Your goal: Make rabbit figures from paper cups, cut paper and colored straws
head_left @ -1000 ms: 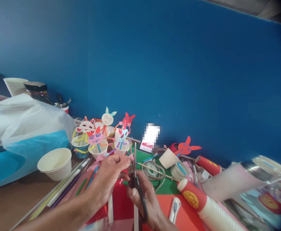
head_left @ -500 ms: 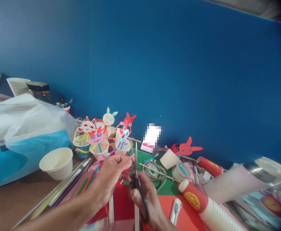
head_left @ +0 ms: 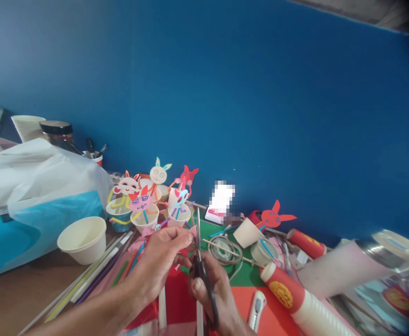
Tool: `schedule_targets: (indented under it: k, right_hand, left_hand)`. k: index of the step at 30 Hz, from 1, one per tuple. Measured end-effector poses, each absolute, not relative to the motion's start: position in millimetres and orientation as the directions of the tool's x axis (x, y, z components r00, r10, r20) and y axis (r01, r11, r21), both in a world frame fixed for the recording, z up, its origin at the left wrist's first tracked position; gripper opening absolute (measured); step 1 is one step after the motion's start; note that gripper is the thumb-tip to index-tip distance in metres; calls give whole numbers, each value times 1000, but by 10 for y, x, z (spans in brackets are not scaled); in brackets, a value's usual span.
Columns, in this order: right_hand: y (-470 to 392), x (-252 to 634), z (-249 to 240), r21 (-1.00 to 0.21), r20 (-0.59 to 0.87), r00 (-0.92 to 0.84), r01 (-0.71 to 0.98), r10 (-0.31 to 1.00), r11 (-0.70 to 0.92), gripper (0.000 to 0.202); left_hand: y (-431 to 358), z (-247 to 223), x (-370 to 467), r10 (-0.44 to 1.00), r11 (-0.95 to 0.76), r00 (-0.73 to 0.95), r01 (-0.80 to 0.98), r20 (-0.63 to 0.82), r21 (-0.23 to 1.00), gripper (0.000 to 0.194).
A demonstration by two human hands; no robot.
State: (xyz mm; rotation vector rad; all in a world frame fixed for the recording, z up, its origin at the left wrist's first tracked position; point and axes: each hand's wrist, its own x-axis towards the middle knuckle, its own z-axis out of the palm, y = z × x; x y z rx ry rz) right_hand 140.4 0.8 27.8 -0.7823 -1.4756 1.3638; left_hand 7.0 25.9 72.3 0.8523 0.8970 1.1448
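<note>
My left hand [head_left: 165, 249] pinches a small piece of pink paper [head_left: 193, 230] between thumb and fingers. Wrapped round the black handles of a pair of scissors [head_left: 200, 268], my right hand [head_left: 214, 291] holds the blades pointing away from me. The blades stand close beside the pink paper, slightly apart. Beyond my hands, several paper animal heads, among them a pink one [head_left: 142, 200] and a white rabbit [head_left: 158, 173], stand on coloured limbs in paper cups. Below my hands lies red paper [head_left: 180, 298].
On the left are an empty white bowl [head_left: 82, 239], coloured sticks [head_left: 97, 275] and a plastic bag [head_left: 50, 163]. To the right lie a utility knife [head_left: 257, 310], a stack of paper cups [head_left: 309, 303], a coiled cable [head_left: 225, 249] and a tilted cup [head_left: 246, 232] with a red figure [head_left: 274, 217].
Both hands keep nearly the same pose, with the pink paper still at the scissors. The view has shifted very slightly.
</note>
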Motion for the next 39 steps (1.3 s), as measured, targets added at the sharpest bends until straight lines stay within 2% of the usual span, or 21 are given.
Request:
schedule_targets:
  k: [18,26,39]
  right_hand:
    - [31,1426,145,-972,208,-354,-179,912,153,36]
    - [40,1438,124,-976,179,-354,-184,918,119,36]
    - [44,1477,131,-985,161,-355,-114,921,129,38]
  left_hand:
    - [248,784,75,967,245,171,-410,-190,878,17]
    - [262,745,59,967,229,196,-415,-159,881,18]
    - [281,718,43,967,215,212,-373,-143,902,16]
